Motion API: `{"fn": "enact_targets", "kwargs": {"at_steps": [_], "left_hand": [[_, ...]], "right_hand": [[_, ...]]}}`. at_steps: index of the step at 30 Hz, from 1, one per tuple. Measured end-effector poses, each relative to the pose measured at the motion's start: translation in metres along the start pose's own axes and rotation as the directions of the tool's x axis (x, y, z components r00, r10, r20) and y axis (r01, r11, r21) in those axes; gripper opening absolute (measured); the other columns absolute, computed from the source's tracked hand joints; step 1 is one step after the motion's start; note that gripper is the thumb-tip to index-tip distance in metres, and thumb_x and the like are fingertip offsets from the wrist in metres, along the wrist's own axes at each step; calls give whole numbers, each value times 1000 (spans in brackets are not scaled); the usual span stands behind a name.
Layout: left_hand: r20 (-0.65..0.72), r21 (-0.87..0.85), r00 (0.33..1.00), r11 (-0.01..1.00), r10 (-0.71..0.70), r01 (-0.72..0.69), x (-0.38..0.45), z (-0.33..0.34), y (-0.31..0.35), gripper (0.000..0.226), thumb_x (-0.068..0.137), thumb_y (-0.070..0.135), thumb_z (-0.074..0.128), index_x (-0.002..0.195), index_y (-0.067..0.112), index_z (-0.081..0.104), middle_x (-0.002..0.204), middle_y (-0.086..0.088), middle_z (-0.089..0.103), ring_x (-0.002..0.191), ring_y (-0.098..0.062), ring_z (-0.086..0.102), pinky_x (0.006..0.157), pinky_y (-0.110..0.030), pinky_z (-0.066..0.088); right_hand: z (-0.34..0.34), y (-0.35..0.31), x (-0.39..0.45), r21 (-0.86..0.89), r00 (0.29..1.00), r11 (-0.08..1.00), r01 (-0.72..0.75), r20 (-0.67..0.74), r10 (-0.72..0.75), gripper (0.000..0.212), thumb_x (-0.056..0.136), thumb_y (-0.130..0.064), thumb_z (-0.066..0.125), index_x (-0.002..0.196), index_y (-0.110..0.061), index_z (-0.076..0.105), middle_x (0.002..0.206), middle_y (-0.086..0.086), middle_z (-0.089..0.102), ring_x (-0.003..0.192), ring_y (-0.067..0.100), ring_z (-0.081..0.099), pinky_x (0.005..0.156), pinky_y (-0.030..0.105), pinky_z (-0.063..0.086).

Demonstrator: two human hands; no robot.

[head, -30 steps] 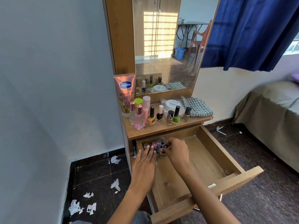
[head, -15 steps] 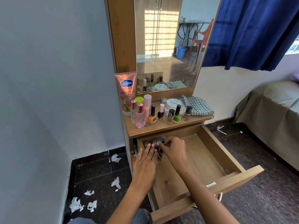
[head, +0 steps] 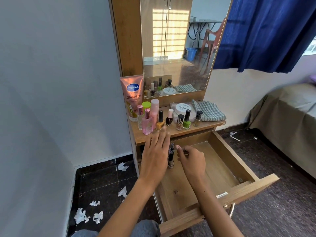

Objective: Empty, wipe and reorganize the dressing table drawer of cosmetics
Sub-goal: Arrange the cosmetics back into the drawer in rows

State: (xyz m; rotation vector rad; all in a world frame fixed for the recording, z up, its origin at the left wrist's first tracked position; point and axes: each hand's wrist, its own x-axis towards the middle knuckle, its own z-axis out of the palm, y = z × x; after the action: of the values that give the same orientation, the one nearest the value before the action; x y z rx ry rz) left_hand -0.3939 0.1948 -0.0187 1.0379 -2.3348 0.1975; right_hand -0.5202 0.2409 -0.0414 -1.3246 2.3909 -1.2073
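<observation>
the wooden drawer [head: 236, 161] is seen pulled out in the lower centre of the frame. the left hand [head: 154, 158] is held flat over the drawer's back left corner, fingers straight and released, their blurred tips over the tabletop [head: 172, 131] edge. the right hand [head: 192, 161] is seen just right of it with fingers curled; whether anything is pinched cannot be told. a few dark nail polish bottles [head: 171, 155] are stood upright between the two hands, inside the drawer. above, on the tabletop, a lotion tube [head: 132, 96], a pink perfume bottle [head: 147, 123], more polish bottles, a white jar [head: 183, 107] and a checked cloth [head: 207, 111] are lined up below the mirror [head: 177, 43]. torn paper scraps [head: 89, 214] are scattered on the floor at lower left.
</observation>
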Motion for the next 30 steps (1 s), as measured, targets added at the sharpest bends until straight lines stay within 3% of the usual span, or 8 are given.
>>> {"fn": "enact_targets", "kwargs": {"at_steps": [3, 7, 10, 15, 19, 24, 27, 30], "left_hand": [[8, 125, 1000, 992, -2, 1, 29, -5, -2, 79, 80, 3, 63, 148, 5, 23, 156, -15, 15, 145, -29, 3, 118, -44, -4], [92, 286, 996, 957, 18, -43, 48, -3, -8, 80, 89, 1, 45, 148, 3, -9, 154, -18, -17, 141, -29, -20, 115, -44, -10], [100, 343, 994, 936, 47, -79, 55, -4, -9, 81, 90, 1, 50, 148, 3, -6, 154, -19, -12, 140, -29, -17, 109, -44, -17], [-37, 158, 994, 983, 99, -92, 61, -7, -5, 74, 65, 2, 80, 131, 6, 47, 137, -17, 47, 134, -34, 35, 111, -46, 27], [-160, 41, 973, 986, 165, -161, 62, -17, 0, 57, 55, 7, 87, 108, 12, 64, 109, -8, 62, 103, -23, 60, 91, -39, 48], [-139, -133, 970, 967, 200, -218, 56, -7, -6, 42, 64, -2, 82, 103, 5, 66, 100, -12, 64, 93, -24, 64, 79, -31, 54], [-144, -201, 968, 952, 204, -230, 44, -9, -6, 33, 69, -1, 76, 100, 4, 66, 98, -12, 64, 91, -22, 63, 76, -29, 55], [-158, -264, 965, 933, 209, -245, 33, -15, -2, 29, 75, 3, 72, 103, 5, 66, 100, -10, 64, 93, -20, 62, 79, -29, 54]], "right_hand": [[1, 2, 1, 22, 999, 1000, -1, -53, 2, 37, 94, -48, 52, 68, -23, 62, 59, -5, 64, 57, 8, 61, 56, 33, 53], [2, 0, -1, 47, 996, 999, 27, -82, -23, 35, 95, -46, 53, 69, -24, 62, 60, -5, 64, 57, 8, 62, 55, 33, 52], [2, 0, 0, 55, 996, 998, 27, -86, -22, 34, 95, -45, 53, 68, -25, 61, 60, -5, 64, 57, 8, 61, 54, 33, 52], [2, 0, 1, 65, 994, 997, 37, -104, -30, 34, 94, -44, 53, 67, -25, 59, 58, -4, 63, 55, 9, 59, 53, 34, 49], [2, 0, 0, 98, 992, 994, 44, -125, -31, 31, 94, -44, 54, 67, -28, 58, 59, -6, 63, 55, 7, 59, 53, 33, 49], [3, 2, 1, 92, 990, 993, 77, -122, -66, 29, 94, -42, 57, 72, -24, 62, 63, -9, 62, 58, 3, 57, 51, 29, 47], [1, 1, 2, 160, 984, 979, 127, -142, -105, 5, 88, -29, 69, 86, -25, 67, 77, -15, 65, 69, -2, 60, 59, 19, 49], [2, 1, 3, 191, 971, 957, 220, -140, -196, 36, 76, -23, 79, 109, -24, 65, 97, -16, 64, 80, -1, 61, 65, 18, 52]]}}
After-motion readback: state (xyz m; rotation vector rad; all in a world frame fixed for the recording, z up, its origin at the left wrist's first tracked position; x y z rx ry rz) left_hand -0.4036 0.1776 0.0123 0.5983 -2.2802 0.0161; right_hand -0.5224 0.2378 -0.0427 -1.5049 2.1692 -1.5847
